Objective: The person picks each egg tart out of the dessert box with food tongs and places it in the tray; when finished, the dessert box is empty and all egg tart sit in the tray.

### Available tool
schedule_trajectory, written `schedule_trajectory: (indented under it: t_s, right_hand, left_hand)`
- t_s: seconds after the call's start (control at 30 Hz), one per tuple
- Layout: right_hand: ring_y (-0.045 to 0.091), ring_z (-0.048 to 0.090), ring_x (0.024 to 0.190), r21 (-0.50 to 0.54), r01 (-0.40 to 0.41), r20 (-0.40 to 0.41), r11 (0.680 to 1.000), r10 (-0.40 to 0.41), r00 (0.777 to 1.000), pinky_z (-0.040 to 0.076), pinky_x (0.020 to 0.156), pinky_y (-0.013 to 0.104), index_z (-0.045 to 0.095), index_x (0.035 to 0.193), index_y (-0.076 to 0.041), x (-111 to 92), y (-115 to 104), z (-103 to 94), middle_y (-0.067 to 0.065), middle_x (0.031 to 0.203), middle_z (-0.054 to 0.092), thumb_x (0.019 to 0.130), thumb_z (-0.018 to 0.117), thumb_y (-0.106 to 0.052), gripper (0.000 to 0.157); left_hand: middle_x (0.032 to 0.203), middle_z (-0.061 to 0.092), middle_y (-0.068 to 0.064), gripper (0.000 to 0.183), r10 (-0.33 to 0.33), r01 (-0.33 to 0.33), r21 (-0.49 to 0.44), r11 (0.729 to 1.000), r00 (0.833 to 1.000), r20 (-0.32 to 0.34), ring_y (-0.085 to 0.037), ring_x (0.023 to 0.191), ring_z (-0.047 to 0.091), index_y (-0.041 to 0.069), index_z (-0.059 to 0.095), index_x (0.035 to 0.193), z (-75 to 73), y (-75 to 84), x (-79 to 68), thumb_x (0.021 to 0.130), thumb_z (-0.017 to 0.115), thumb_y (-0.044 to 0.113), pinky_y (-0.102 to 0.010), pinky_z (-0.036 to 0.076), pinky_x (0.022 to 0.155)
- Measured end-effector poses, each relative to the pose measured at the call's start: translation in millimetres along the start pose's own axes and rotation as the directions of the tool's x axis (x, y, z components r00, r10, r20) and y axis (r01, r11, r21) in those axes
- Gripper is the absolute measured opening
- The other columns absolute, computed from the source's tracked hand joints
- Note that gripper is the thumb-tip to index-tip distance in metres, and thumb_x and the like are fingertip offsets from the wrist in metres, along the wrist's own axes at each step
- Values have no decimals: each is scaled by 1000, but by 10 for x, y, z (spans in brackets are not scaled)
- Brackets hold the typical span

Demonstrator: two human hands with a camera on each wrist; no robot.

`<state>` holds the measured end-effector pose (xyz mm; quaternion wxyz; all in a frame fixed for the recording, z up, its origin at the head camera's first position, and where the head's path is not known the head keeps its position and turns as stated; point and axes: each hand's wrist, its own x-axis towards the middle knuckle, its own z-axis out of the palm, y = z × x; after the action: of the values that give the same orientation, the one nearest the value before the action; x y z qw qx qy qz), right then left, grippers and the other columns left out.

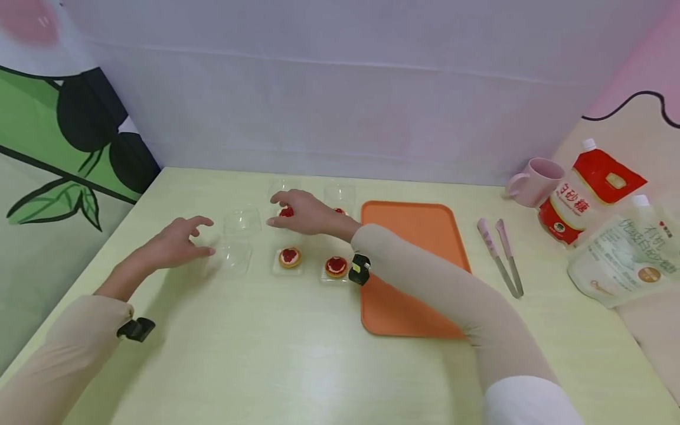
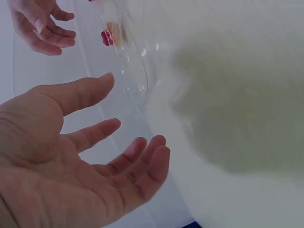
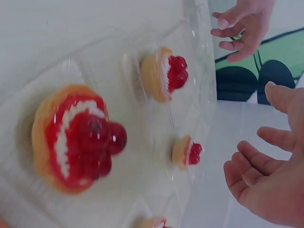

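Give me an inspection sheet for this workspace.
Surface: pale table, orange tray lying on it.
Job's things: four red-topped tarts in view; clear containers, the leftmost container holding no tart.
Clutter: tongs, pink mug, red-and-white pouch, pale pouch, all right of the tray.
Left hand: beside the leftmost container, holding nothing.
Right hand: by the back-left tart, apparently holding nothing.
Cables: nothing seen.
Surroundings: lilac backdrop behind, printed panel at left.

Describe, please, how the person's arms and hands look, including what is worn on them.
The left hand and right hand are gloveless. The left sleeve and right sleeve are plain beige; white cloth shows farther up the right arm. Each cuff carries a small black device.
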<state>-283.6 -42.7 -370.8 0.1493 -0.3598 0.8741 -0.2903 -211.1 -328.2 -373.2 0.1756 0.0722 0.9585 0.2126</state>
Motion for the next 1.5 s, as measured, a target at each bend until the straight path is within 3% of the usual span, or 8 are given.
schedule_trajectory:
  t_s: [0.13,0.27,0.53,0.73,0.9,1.07,1.23,1.5]
  right_hand:
    - [26,52,133,42,-12,-59,999,15,998,41,110,38,49,144,-8,-132,66,-152,11,144,55,99,62,-34,54]
    - [27,52,133,87,-40,-97,995,48,994,41,110,39,48,145,-11,-273,145,-282,9,145,54,98,62,-35,55]
    - [29,51,134,156,-111,-133,982,132,982,40,111,43,45,147,-13,-654,396,-525,11,145,53,98,63,-34,56]
    - [29,49,133,228,-140,-184,964,184,966,43,108,45,44,148,-12,-1005,620,-724,13,144,51,99,62,-31,56]
    - [31,50,132,221,-189,-235,957,240,942,44,106,49,43,149,-11,-1296,796,-891,16,143,52,100,61,-28,56]
    - [37,50,131,141,-244,-251,959,274,929,43,104,54,39,151,-10,-1627,1017,-1028,21,142,51,100,61,-27,59]
    - [43,54,124,-51,-270,-235,961,251,939,46,99,57,39,151,-5,-1979,1306,-1160,26,140,51,99,62,-24,59]
    - [43,59,111,-291,-276,-28,916,280,960,49,94,57,50,142,1,-2493,1548,-1306,30,135,53,94,68,-13,53]
  left_hand:
    - [127,44,-34,61,93,-90,47,995,995,-47,-48,113,54,-3,42,141,-9,145,16,93,69,22,-57,50,88]
    - [133,46,-28,63,201,-199,33,980,976,-81,-45,122,48,2,48,142,41,304,61,90,74,25,-61,45,96]
    - [138,48,-20,84,350,-348,41,937,935,-64,-40,130,39,10,50,144,306,556,214,75,86,43,-65,29,105]
    - [132,54,-16,87,429,-421,120,899,902,-50,-36,124,43,10,53,141,526,664,340,70,88,46,-60,31,99]
    - [128,57,-14,81,448,-435,194,879,893,-29,-34,117,46,9,59,136,591,688,398,70,88,46,-58,35,93]
    - [124,60,-13,78,454,-440,218,871,891,-18,-32,113,48,9,61,134,602,687,435,71,87,47,-56,36,90]
    - [123,60,-13,78,446,-434,213,875,895,-13,-31,112,48,9,62,133,599,683,452,70,88,47,-56,36,90]
    - [121,61,-12,77,454,-443,204,873,891,-8,-30,110,48,9,64,131,599,697,474,69,88,48,-55,35,89]
